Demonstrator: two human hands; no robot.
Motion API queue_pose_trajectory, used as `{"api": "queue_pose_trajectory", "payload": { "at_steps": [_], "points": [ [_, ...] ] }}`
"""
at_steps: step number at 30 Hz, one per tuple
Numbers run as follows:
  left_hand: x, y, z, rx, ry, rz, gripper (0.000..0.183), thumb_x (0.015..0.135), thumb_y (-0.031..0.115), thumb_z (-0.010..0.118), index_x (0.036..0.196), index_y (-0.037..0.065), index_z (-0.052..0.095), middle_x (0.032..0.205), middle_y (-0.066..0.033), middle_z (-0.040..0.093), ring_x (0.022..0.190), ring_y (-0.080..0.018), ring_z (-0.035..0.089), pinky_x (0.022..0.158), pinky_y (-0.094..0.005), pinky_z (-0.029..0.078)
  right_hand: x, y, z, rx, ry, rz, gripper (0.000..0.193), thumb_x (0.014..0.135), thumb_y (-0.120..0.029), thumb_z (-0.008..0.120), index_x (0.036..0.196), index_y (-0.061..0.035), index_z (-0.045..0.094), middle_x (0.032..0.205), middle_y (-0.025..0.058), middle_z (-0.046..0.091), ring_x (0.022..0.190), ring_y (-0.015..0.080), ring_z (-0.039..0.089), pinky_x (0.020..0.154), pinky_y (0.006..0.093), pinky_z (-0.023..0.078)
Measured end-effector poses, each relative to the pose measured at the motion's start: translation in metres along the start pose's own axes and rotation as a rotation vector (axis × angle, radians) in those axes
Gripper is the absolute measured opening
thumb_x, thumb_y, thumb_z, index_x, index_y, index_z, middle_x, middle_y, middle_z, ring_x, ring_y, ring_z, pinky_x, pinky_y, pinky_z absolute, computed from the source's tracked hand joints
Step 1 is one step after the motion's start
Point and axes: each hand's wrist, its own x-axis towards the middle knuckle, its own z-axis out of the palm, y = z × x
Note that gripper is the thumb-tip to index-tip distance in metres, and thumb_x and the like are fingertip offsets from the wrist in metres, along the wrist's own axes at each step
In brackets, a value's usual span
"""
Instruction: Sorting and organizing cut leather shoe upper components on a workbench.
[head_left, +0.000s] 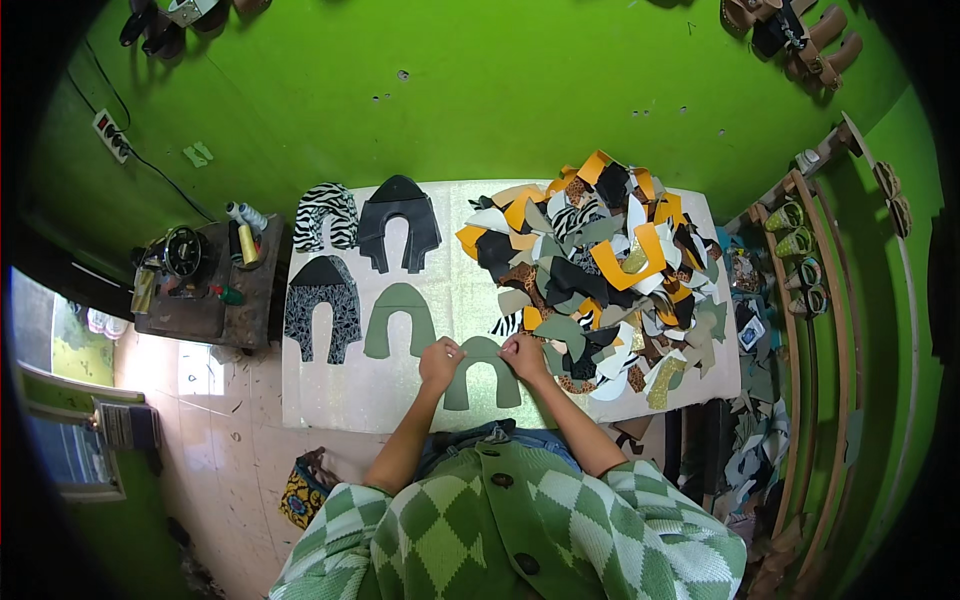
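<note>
With left hand [441, 364] and right hand [524, 358], pinches an olive-green horseshoe piece [483, 350] by both upper sides, thumbs and fingers closed together on the edges. Holds it close to the near edge of a pale, faintly glittering table [450, 255], straight ahead of a green-and-white checked cardigan [430, 520]. Cannot tell from this view: resting on the surface or slightly raised.

Looks matte and plain, olive all over. Rises to a rounded dome at the far end, with a curved line between cap-like top and band below. Divides from there into two broad legs, pointing toward the cardigan, with an arched opening between them. Ends bluntly at both tips.

Resembles in colour and outline a second olive piece [401, 299], lying flat near the left hand. Shares the table also with zebra-striped [325, 207], black [400, 190] and grey-patterned [322, 277] arched pieces, farther left, and with a mixed heap of scraps [575, 280], orange, black, white and leopard-spotted, just beside the right hand.
</note>
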Motion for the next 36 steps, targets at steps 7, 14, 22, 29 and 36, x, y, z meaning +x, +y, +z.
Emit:
{"api": "queue_pose_trajectory", "payload": {
  "at_steps": [7, 14, 22, 29, 36],
  "points": [
    [0.003, -0.005, 0.003, -0.043, -0.011, 0.018, 0.023, 0.072, 0.022, 0.073, 0.083, 0.004, 0.066, 0.076, -0.0094, 0.067, 0.070, -0.0226, 0.064, 0.063, -0.0336, 0.049, 0.002, 0.009, 0.008, 0.006, 0.035, 0.002, 0.016, 0.066, -0.006, 0.076, 0.073, -0.0006, 0.063, 0.061, 0.0051, 0.058, 0.055, 0.0127, 0.054, 0.055, 0.0262, 0.044],
    [0.004, -0.011, 0.006, -0.051, -0.012, 0.033, 0.021, 0.073, 0.020, 0.071, 0.085, 0.004, 0.066, 0.077, -0.0092, 0.067, 0.071, -0.0238, 0.064, 0.064, -0.0343, 0.049, -0.001, 0.002, 0.006, 0.010, 0.022, 0.005, 0.016, 0.066, -0.007, 0.076, 0.072, -0.0009, 0.063, 0.061, 0.0052, 0.058, 0.056, 0.0132, 0.055, 0.056, 0.0264, 0.044],
    [-0.017, 0.022, -0.001, 0.266, 0.207, 0.185, 0.020, 0.074, 0.015, 0.068, 0.091, 0.009, 0.059, 0.089, -0.0043, 0.061, 0.083, -0.0237, 0.060, 0.070, -0.0363, 0.047, -0.007, -0.005, 0.002, -0.155, 0.028, -0.026, 0.018, 0.070, -0.012, 0.073, 0.081, -0.0022, 0.063, 0.069, 0.0100, 0.059, 0.063, 0.0228, 0.058, 0.060, 0.0329, 0.046],
    [-0.038, 0.007, 0.000, 0.324, 0.158, 0.382, 0.024, 0.075, 0.008, 0.060, 0.099, 0.008, 0.058, 0.105, -0.0054, 0.058, 0.102, -0.0244, 0.055, 0.077, -0.0373, 0.044, -0.029, -0.015, 0.008, -0.431, 0.063, -0.420, 0.020, 0.072, -0.004, 0.062, 0.093, -0.0058, 0.062, 0.093, 0.0096, 0.057, 0.089, 0.0283, 0.054, 0.074, 0.0369, 0.044],
    [-0.062, -0.012, 0.004, 0.462, 0.007, 0.672, 0.049, 0.079, 0.008, 0.050, 0.127, 0.001, 0.047, 0.136, -0.0133, 0.044, 0.129, -0.0265, 0.038, 0.100, -0.0382, 0.034, -0.043, -0.012, 0.022, -0.524, -0.042, -0.629, 0.037, 0.078, -0.007, 0.050, 0.114, -0.0022, 0.054, 0.105, 0.0095, 0.053, 0.097, 0.0255, 0.051, 0.084, 0.0348, 0.042]
  ]
}}
